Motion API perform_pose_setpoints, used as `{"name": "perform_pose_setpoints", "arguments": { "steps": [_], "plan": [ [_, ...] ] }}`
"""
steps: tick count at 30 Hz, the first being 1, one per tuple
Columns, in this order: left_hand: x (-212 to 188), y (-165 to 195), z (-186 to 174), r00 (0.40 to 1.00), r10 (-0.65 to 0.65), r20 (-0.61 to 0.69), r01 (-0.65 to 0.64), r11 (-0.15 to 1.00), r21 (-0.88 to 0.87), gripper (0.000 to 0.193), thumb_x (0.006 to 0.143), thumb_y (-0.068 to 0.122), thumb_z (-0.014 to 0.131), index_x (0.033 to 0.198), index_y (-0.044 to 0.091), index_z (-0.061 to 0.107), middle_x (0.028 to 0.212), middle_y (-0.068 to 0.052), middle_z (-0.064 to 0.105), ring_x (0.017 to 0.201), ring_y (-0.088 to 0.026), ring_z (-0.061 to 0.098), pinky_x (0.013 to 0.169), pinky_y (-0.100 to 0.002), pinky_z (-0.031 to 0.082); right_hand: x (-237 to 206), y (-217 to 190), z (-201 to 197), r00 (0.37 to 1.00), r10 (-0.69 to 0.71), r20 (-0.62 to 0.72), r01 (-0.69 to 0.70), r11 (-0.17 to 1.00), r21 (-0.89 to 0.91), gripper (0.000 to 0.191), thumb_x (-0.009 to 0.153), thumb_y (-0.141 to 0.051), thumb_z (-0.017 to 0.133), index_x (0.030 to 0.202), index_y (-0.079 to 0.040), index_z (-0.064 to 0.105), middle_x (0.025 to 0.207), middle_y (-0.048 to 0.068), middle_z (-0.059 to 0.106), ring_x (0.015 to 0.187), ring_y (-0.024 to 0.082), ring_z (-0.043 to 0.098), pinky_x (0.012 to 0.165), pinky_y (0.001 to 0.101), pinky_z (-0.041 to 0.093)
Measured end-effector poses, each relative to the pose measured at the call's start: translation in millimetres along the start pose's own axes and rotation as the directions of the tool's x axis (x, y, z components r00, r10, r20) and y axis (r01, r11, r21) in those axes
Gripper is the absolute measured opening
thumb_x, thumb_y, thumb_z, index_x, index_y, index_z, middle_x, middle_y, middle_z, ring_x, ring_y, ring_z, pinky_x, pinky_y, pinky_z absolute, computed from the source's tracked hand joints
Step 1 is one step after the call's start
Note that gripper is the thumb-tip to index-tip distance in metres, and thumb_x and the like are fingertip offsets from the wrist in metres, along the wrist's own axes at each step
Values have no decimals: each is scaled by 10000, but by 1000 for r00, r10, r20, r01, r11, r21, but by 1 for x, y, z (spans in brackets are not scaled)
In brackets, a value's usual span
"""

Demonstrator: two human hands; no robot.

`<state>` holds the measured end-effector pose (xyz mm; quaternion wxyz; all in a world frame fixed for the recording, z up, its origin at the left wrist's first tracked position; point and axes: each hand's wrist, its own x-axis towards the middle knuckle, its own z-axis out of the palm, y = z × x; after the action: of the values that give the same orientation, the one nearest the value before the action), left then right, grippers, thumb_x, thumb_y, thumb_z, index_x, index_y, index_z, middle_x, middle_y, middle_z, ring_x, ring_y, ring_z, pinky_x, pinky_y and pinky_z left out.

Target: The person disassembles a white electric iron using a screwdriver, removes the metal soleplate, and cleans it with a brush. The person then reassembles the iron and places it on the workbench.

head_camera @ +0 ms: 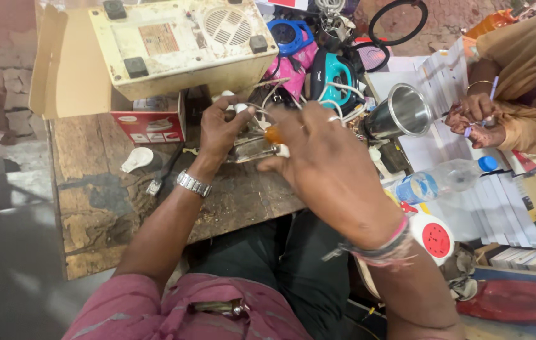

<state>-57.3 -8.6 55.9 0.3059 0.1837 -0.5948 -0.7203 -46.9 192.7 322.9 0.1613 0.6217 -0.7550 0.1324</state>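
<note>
Starting over on the left: there's a white plastic part (137, 158) lying loose on the worn wooden tabletop (101, 208), and just past it a red box (152, 123) tucked under the yellowed appliance (183, 44) that's flipped base-up at the far edge.

Your left hand (222, 129) is clamped around the small metal part (252, 146) in the middle of the tabletop, thumb and fingers pinching it up near the white wires (261, 107). So that piece sits right between your two hands, just near of the appliance.

Your right hand (324, 164) is closed on an orange-handled screwdriver (272, 134), tip aimed at the metal part. I can't see the tip itself, your fingers cover it.

Looks to me like you're mid-screw, working a fastener on that part. Next move probably wants the left grip kept firm so nothing twists, and the driver kept square to the screw.

Further right: a steel cup (401, 112) on its side, a plastic bottle (441, 179), and another person's hands (475, 116) over some papers (463, 189).
</note>
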Motion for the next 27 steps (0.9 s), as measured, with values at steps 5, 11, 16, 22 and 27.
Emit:
{"name": "perform_pose_setpoints", "arguments": {
  "steps": [5, 11, 16, 22, 27],
  "plan": [
    [-4, -1, 1, 1000, 23, 19, -23, 1000, 0, 345, 925, 153, 784, 1203, -19, 674, 927, -77, 774, 795, -74, 716, 672, -215, 552, -3, 10, 7, 991, 95, 99, -71, 972, -222, 198, 990, -321, 682, 1080, -147, 652, 995, 93, 589, 964, 308, 625, 788, 443, 510],
    [0, 5, 2, 1000, 24, -12, -24, 1000, -16, 350, 921, 163, 787, 1201, -19, 684, 904, -64, 765, 762, -65, 693, 633, -206, 533, -11, 13, 3, 998, 54, 19, -55, 998, 41, 461, 872, -288, 731, 1268, -70, 638, 1030, 132, 598, 963, 335, 614, 772, 436, 513],
    [0, 9, -1, 1000, 18, -16, -17, 999, 27, 353, 927, 171, 787, 1207, -15, 679, 881, -58, 769, 733, -58, 682, 600, -194, 511, -6, 16, 9, 901, 333, 276, -285, 937, -201, 329, 1004, -400, 571, 1269, -210, 611, 964, 74, 623, 947, 290, 633, 775, 444, 499],
    [2, 6, 1, 1000, 14, -19, -14, 1000, -14, 347, 932, 156, 786, 1210, -22, 679, 894, -60, 764, 735, -57, 673, 604, -196, 503, -12, 20, 7, 1000, -20, -19, 21, 998, 64, 425, 910, -244, 685, 1302, -114, 587, 1035, 125, 612, 937, 327, 626, 785, 441, 528],
    [4, 2, 2, 999, -18, -26, 18, 1000, -5, 353, 923, 158, 785, 1210, -17, 677, 894, -68, 770, 743, -68, 688, 610, -199, 516, -13, 15, 16, 963, 239, 121, -210, 954, -214, 199, 1085, -340, 652, 1192, -173, 665, 985, 73, 614, 932, 297, 620, 771, 443, 500]
  ]
}}
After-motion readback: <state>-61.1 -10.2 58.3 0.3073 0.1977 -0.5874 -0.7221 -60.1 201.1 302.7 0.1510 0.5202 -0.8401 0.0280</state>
